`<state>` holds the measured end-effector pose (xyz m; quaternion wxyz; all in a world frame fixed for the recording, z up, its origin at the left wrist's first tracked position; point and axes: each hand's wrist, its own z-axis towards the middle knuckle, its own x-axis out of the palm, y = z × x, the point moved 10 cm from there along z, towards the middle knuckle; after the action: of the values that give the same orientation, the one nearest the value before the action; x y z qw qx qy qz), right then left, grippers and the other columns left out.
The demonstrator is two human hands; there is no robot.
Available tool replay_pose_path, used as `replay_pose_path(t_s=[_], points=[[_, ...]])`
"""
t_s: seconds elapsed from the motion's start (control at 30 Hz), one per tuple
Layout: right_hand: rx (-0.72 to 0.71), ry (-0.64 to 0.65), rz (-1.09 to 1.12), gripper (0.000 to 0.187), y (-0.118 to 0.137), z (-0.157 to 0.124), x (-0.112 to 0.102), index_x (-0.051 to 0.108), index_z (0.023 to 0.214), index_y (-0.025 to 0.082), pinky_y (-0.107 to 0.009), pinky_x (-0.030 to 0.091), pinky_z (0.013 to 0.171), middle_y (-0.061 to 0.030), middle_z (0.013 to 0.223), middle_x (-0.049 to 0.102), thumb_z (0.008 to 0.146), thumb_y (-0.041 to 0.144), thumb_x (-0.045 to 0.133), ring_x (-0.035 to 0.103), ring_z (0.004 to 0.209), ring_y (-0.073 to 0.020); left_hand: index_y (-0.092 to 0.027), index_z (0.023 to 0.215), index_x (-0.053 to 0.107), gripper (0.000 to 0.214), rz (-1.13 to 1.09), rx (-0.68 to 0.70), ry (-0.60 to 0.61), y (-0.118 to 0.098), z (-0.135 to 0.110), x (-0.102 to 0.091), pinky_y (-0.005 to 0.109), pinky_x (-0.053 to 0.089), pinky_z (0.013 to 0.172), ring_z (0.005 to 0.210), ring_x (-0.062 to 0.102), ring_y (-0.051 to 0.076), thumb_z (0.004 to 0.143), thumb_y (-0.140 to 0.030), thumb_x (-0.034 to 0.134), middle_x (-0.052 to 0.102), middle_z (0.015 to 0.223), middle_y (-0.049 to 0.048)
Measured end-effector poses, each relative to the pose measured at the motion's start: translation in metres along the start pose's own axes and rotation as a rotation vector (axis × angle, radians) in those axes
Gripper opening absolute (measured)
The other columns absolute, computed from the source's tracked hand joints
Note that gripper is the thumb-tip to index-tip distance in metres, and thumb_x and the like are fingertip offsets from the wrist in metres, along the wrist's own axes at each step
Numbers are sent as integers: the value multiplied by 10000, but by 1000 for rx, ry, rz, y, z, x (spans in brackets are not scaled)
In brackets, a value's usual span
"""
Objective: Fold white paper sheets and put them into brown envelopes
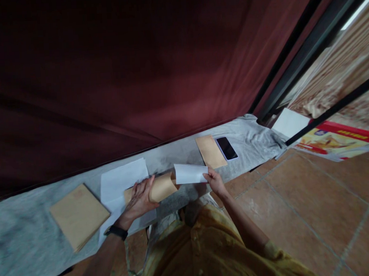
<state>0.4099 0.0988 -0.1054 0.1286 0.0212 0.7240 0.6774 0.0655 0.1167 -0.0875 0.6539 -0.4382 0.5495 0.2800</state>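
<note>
The left hand clasps an envelope; the right hand pinches paper at its mouth, seemingly mostly outside. Another envelope lies by the phone (perhaps finished); the brown pile looks untouched.

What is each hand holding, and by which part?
The left hand holds a brown envelope across its middle; the right hand holds a white paper by its right end.
</note>
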Motion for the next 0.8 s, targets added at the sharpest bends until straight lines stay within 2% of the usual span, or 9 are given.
replay_pose_path(t_s=[0.1, 0.2, 0.3, 0.4, 0.53, 0.7, 0.8], points=[[-56, 64, -118, 243, 5, -4, 9, 720, 961, 195, -310, 518, 773, -32, 870, 729, 869, 308, 526, 642, 806, -199, -198, 1625, 110, 1180, 5, 3, -14, -1, 0, -2, 600, 160, 1217, 1403, 428, 393, 678, -432, 773, 497, 1470, 188], [-69, 144, -206, 279, 8, -7, 17, 734, 1014, 194, -299, 511, 767, -46, 924, 753, 887, 239, 490, 661, 822, -198, -200, 1623, 107, 1186, 8, 4, -13, -2, 0, -2, 604, 164, 1214, 1407, 419, 393, 674, -429, 779, 490, 1471, 191], [-42, 204, -285, 264, 9, -5, 19, 736, 961, 190, -268, 493, 706, -31, 829, 739, 873, 182, 488, 654, 755, -185, -200, 1622, 101, 1184, 17, 6, -9, -2, 0, -2, 617, 162, 1210, 1418, 404, 397, 678, -427, 779, 481, 1475, 196], [4, 276, -362, 241, 7, -1, 21, 705, 819, 180, -237, 457, 634, -11, 699, 683, 859, 135, 472, 626, 661, -164, -196, 1621, 106, 1176, 24, 9, -11, -2, -1, -2, 631, 157, 1207, 1426, 393, 404, 682, -435, 773, 472, 1485, 200], [22, 331, -452, 237, 10, 4, 28, 660, 755, 183, -212, 420, 601, -3, 666, 649, 862, 103, 464, 614, 635, -147, -193, 1621, 126, 1171, 27, 11, -15, -3, 0, -2, 637, 160, 1206, 1420, 403, 410, 677, -448, 772, 470, 1492, 200], [-9, 336, -495, 202, 13, 5, 49, 637, 728, 189, -218, 389, 626, -10, 685, 649, 904, 168, 540, 591, 674, -145, -213, 1623, 130, 1164, 33, 23, -20, -4, 0, -1, 629, 161, 1209, 1429, 392, 410, 680, -449, 769, 466, 1499, 192], [-12, 319, -483, 277, 10, 4, 62, 641, 732, 188, -230, 377, 620, -14, 676, 633, 969, 277, 527, 577, 662, -144, -215, 1625, 113, 1177, 44, 34, -15, -5, 0, 0, 622, 137, 1217, 1447, 369, 404, 677, -450, 770, 454, 1505, 194]])
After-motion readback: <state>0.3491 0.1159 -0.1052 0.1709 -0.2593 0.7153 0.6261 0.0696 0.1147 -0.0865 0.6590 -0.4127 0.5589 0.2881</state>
